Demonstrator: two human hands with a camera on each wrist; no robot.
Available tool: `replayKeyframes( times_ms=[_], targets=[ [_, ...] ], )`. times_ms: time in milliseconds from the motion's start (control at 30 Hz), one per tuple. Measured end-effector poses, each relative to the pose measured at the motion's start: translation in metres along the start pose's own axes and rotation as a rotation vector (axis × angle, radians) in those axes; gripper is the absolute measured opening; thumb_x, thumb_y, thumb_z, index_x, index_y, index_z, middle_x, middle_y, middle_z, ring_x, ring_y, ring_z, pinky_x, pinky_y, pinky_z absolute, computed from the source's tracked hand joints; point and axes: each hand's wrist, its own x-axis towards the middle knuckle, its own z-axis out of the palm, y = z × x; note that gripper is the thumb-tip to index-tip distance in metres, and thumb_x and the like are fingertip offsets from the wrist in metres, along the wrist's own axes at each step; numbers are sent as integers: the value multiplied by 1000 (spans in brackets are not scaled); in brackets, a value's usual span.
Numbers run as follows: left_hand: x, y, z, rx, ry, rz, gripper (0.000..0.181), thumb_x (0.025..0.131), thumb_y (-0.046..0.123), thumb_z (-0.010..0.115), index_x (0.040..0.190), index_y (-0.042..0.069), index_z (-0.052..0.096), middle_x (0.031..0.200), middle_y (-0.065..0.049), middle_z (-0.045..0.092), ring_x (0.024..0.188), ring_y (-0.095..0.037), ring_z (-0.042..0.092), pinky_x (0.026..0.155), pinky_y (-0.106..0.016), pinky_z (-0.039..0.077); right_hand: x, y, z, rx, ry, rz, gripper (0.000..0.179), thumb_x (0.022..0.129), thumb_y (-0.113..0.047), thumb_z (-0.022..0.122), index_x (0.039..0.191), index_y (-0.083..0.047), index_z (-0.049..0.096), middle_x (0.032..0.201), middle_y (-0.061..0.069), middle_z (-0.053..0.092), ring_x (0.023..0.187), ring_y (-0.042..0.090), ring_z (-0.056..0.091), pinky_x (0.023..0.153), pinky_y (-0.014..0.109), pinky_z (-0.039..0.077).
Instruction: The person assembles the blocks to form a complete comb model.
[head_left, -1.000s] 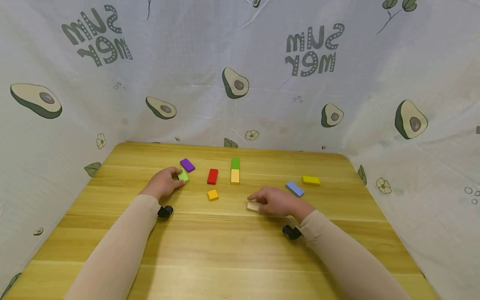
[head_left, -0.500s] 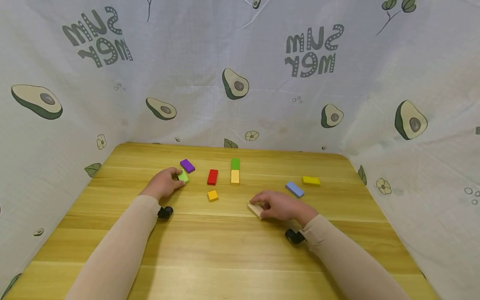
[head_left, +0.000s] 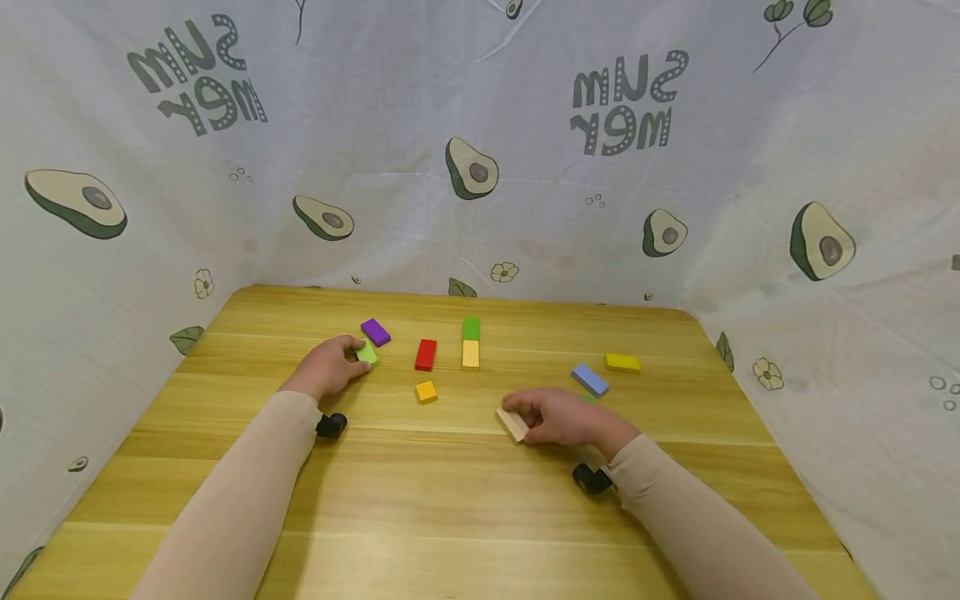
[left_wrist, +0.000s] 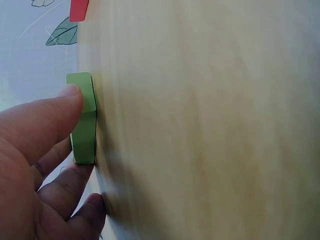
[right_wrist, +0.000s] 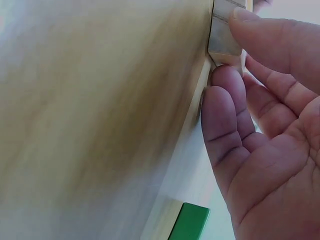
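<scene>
1. Wood block, plain: pinched by the right hand, thumb at the near end, index at the far end. Sits at the hand's 9 o'clock, long axis skewed about 11-to-5 (12 = far edge of the table). Can't tell if it's flat on the table or just off it.
2. Light green block: grasped by the left hand, index at the block's 11, thumb at its 6.
3. Handling, my guess: both small painted or bare wood, so light, stiff, hard to break. Paint probably slicker than bare grain. Low profile, so take thumb and index across opposite edges near mid-length; a corner hold would likely let it pivot.
4. Neighbours, head view: purple block at light green's 1, red block at its 3, orange block at its 4. Green block and tan block touch end to end at plain's 11. Blue block and yellow block both at its 2.
5. Right wrist view adds: dark lines on the plain block's face by the thumb, not resolved from the head. Also a green piece near 6; probably the sliver mostly hidden behind the right hand in head view.
6. Left wrist view adds: curled lower fingers, hidden from the head. Misses most of the layout; only red's edge shows, at 11.
</scene>
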Motion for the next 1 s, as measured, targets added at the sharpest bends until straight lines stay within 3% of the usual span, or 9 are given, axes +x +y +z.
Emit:
replayKeyframes(
  times_ms=[600,1000],
  targets=[
    [0,0,0,-5,2,-8,57,105,30,67,154,8,52,157,-23,51,144,-44,47,122,-61,36,1,-3,4,-24,21,-1,51,92,-6,79,141,-13,64,103,-2,67,90,15,56,79,28,51],
    [-1,0,0,-6,5,-8,57,105,30,67,154,8,51,157,-23,51,142,-42,48,122,-61,36,18,-20,4,-33,123,17,51,93,-19,81,140,-15,63,89,-3,64,80,14,57,71,28,48]
  ],
)
